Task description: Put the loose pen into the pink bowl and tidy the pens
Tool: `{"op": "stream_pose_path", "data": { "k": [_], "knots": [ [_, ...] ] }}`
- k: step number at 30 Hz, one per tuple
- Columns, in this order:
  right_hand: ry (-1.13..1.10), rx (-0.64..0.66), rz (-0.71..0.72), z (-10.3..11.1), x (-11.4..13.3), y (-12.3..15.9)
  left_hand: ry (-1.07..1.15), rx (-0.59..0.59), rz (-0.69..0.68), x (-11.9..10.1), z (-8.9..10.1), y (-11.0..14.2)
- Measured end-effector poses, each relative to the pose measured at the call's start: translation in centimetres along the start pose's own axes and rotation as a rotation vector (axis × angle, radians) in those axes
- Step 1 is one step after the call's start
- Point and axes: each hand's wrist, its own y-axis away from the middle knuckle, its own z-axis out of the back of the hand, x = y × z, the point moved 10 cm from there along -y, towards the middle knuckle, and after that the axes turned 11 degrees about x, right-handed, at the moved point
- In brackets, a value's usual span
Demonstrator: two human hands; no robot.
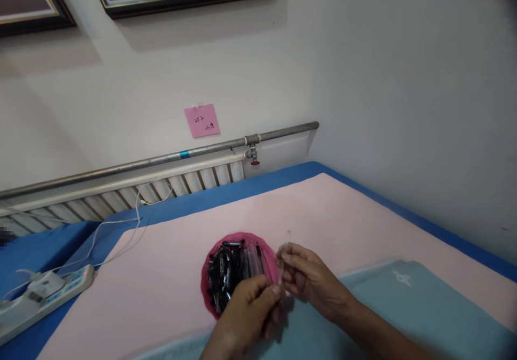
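Note:
Between my two hands is a clear plastic pen barrel (288, 237), tilted, its upper end sticking out above the fingers. My right hand (309, 274) is closed in a pinch around its upper part. Lower down, my left hand (254, 306) pinches at its other end, thumb against fingers; the exact contact is partly hidden. Just behind my left hand sits a pink basket (205, 290) with a scalloped rim. Inside it lie many black pen caps (226, 266) and several clear pen barrels (252, 258), which my left hand partly covers.
A pink sheet (161, 274) covers the blue table, with a light blue cloth (388, 306) along the near side. At left lies a white power strip (72, 284) with plugs and cables. Behind the table are a radiator (194, 181), a metal pipe (153, 161) and a wall.

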Motion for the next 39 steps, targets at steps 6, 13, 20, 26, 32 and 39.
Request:
{"op": "stream_pose_path", "data": {
  "k": [6,13,20,26,32,39],
  "knots": [
    [0.001,-0.018,0.01,-0.3,0.3,0.1,0.132,-0.024,-0.005,0.6,-0.2,-0.3],
    [0.027,-0.121,0.068,1.1,1.7,0.2,0.139,-0.218,0.007,1.5,4.3,0.2],
    [0.174,-0.144,0.038,2.4,1.7,-0.1,0.006,-0.426,-0.038,-0.3,8.0,2.0],
    [0.4,-0.089,-0.024,1.7,0.5,-0.4,-0.094,-0.492,-0.002,-0.2,8.6,2.4],
    [0.714,-0.061,-0.005,0.7,0.4,-0.9,-0.211,-0.495,0.008,-0.2,8.2,2.1],
    [1.225,-0.233,-0.003,3.8,4.7,0.2,-0.37,-0.573,0.035,-0.9,8.4,2.6]
  ]
}}
